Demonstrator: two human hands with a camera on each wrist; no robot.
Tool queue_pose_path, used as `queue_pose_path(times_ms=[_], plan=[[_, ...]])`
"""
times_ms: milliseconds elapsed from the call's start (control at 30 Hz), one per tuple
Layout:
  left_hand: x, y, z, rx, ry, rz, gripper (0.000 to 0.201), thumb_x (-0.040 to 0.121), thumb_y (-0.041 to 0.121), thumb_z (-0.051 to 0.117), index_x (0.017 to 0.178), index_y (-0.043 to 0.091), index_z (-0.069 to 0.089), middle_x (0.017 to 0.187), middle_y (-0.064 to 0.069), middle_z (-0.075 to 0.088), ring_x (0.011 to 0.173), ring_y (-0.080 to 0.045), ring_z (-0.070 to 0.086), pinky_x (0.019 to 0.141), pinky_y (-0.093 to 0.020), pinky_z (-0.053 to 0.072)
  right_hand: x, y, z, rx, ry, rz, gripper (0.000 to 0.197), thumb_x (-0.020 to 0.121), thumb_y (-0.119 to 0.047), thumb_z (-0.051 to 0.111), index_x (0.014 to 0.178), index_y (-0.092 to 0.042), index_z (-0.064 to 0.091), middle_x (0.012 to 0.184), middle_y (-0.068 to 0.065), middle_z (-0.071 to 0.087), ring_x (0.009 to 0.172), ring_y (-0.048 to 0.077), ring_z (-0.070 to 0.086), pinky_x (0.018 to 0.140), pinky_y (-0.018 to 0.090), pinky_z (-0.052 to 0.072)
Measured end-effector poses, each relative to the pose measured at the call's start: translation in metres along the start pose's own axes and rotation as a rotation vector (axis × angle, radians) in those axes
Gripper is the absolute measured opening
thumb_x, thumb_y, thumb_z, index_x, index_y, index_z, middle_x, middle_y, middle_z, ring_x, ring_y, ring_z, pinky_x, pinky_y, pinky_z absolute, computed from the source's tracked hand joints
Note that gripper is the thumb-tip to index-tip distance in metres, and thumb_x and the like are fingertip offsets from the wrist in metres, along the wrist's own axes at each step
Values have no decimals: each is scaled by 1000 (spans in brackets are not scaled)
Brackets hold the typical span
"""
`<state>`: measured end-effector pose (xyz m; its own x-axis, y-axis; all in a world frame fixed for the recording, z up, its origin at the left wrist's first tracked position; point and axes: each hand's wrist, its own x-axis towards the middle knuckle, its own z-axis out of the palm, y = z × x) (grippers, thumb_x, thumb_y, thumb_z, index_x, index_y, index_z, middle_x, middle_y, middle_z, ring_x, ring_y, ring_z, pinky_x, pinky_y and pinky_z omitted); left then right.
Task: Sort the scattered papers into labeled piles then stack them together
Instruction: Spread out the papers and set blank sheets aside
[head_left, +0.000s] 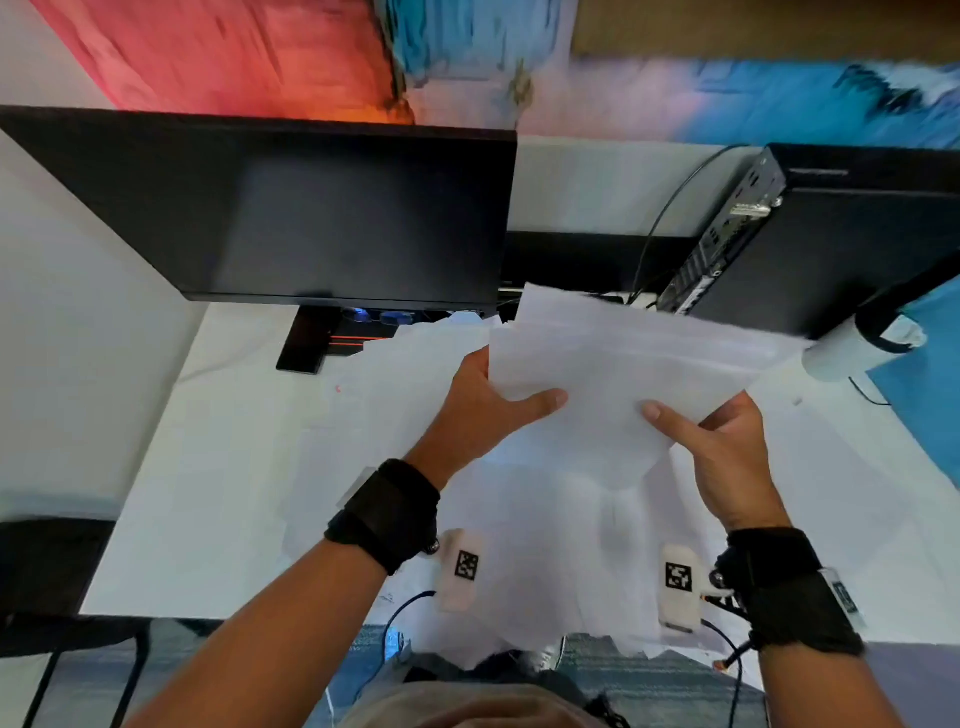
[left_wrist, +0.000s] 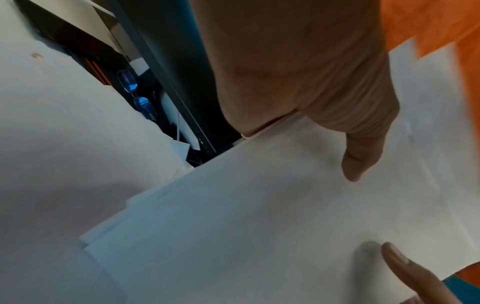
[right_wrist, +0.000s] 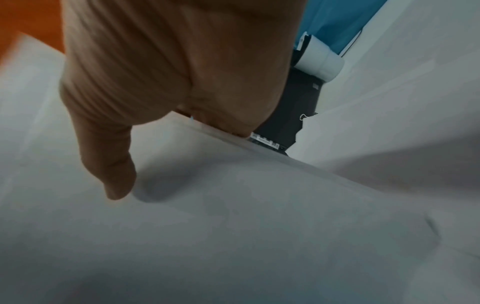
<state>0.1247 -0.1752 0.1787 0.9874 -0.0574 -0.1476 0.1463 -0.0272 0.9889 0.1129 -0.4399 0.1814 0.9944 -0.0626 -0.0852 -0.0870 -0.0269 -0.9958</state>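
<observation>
I hold a stack of white papers (head_left: 618, 364) in the air above the desk, in front of the monitor. My left hand (head_left: 488, 405) grips its left edge, thumb on top and fingers underneath. My right hand (head_left: 727, 447) grips the right lower edge the same way. In the left wrist view the stack of papers (left_wrist: 259, 205) shows several offset sheet edges, with my left hand's thumb (left_wrist: 363, 152) lying on it. In the right wrist view my right hand's thumb (right_wrist: 111, 160) presses on the top sheet of the papers (right_wrist: 233, 226). More loose white sheets (head_left: 545, 545) lie on the desk below.
A black monitor (head_left: 291, 208) stands at the back left. A black computer case (head_left: 831, 234) sits at the back right, with cables. A white cup (head_left: 841, 353) stands by the case. The white desk (head_left: 171, 519) has its front edge near me.
</observation>
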Motion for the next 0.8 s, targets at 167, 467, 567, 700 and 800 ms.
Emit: queue_pose_path(times_ms=[167,467,567,700,800], plan=[[-3,-8,-7,29,-23,-4,41,86,7,84,106,37,64,95,23,74,91,8,71,80,-19,61,-6,-1,21,-51,56,42,50,80,-13,88,127,-13,71,117,0,79,110,19,75,83,24,61],[-18,-16,-46,215,-16,-6,43,95,21,77,135,17,61,122,2,70,99,-3,63,77,-2,47,-19,-1,56,-237,110,64,44,82,-26,88,123,-24,71,105,-19,78,94,-5,72,92,33,57],[-31,-27,-86,231,59,-54,49,98,43,69,138,17,58,133,-2,68,108,-13,65,95,-19,54,-16,-24,87,-209,71,4,43,84,-25,86,124,-20,71,98,-29,76,90,-13,70,81,12,56],[-56,-47,-161,261,252,-120,23,101,38,63,113,19,67,102,6,75,92,-2,70,83,-22,57,-5,-37,160,-132,-124,-32,37,85,-24,84,118,-15,72,102,-21,79,90,-4,74,73,6,54],[-80,-73,-241,341,452,-230,49,97,49,57,131,15,63,125,-4,72,114,-18,69,102,-41,56,0,-8,216,-172,-375,12,52,79,-46,86,120,-19,69,92,-15,78,81,0,72,72,13,55]])
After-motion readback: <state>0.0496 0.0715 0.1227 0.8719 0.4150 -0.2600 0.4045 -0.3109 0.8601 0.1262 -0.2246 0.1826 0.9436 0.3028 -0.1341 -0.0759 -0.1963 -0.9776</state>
